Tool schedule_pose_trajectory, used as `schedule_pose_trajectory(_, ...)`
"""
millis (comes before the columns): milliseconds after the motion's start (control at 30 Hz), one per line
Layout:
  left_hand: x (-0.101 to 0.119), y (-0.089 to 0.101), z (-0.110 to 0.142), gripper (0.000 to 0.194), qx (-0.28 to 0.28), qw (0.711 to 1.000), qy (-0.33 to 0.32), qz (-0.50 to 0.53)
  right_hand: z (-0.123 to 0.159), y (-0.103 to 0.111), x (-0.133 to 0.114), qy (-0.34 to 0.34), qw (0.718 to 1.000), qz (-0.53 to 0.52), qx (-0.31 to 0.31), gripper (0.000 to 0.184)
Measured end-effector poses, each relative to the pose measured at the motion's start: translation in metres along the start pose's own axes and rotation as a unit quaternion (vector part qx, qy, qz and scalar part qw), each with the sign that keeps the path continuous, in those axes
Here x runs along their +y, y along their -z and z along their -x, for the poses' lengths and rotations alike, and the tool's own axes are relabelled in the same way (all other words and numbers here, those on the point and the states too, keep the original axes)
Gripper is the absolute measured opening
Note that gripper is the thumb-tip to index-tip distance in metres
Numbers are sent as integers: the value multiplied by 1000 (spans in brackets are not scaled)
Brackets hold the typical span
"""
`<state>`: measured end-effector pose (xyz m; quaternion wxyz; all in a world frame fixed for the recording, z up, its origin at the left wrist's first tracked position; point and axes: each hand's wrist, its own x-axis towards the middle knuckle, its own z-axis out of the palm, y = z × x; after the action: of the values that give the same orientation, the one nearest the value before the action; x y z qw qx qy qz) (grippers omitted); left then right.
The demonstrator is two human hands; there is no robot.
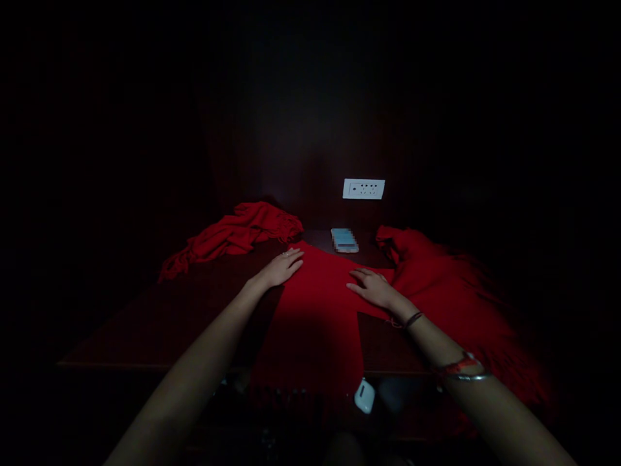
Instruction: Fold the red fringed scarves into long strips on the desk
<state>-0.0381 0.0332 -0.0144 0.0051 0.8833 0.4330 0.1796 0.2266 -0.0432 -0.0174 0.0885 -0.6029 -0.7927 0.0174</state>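
Observation:
A red fringed scarf (317, 323) lies flat on the dark tabletop, and its fringe hangs over the front edge. From its far end the cloth turns to the right, towards a loose red heap (441, 278); whether the two are one piece I cannot tell. My left hand (285, 266) rests palm down on the scarf's far left edge, fingers stretched out. On the cloth's right part lies my right hand (373, 288), palm down with its fingers spread. Neither hand grips anything.
Another crumpled red fringed cloth (237, 230) lies at the back left. A phone (345, 240) lies near the wall, below a white socket panel (363, 188). A small white object (364, 396) shows below the table's front edge (145, 366). The surroundings are very dark.

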Motion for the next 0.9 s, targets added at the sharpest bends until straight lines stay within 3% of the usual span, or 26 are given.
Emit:
schedule_pose_trajectory(67,3,0,2,56,-58,998,-27,15,-1,1,1,16,1000,2,25,36)
schedule_pose_trajectory(167,-2,8,9,60,-111,993,4,39,-1,1,-2,13,998,25,59,21)
schedule_pose_trajectory(267,-7,22,18,78,-172,982,51,52,1,6,-4,11,994,29,105,19)
schedule_pose_trajectory(367,-7,33,25,100,-233,968,78,42,3,17,0,20,983,-31,178,18)
schedule_pose_trajectory(500,-5,36,27,98,-250,964,78,52,5,28,8,52,964,-100,239,16)
schedule_pose_trajectory(667,-9,31,25,91,-258,961,76,64,10,33,8,98,977,-135,134,17)
schedule_pose_trajectory(833,-11,32,25,86,-276,955,93,57,13,37,16,103,975,-153,126,18)
schedule_pose_trajectory(900,-8,34,25,89,-273,956,97,54,14,34,20,110,981,-141,75,16)
